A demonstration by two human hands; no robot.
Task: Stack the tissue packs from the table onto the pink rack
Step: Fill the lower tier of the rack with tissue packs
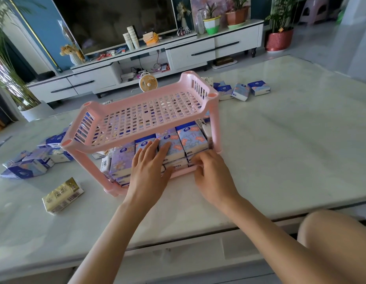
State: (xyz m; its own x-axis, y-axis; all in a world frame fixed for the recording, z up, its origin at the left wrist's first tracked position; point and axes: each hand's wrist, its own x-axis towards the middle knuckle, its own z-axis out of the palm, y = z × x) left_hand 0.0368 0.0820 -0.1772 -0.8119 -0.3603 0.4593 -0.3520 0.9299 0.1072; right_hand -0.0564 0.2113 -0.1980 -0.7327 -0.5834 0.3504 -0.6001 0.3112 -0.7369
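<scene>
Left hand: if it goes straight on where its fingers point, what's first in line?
The left hand lies flat on the packs on the lower shelf. Straight on, its fingers would slide over them under the top shelf, probably meeting the packs farther back first; depth there is unclear.

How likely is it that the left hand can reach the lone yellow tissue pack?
Likely yes: the left hand rests on packs in the pink rack; the yellow tissue pack lies on the table to its left, past only the rack's corner leg.
</scene>
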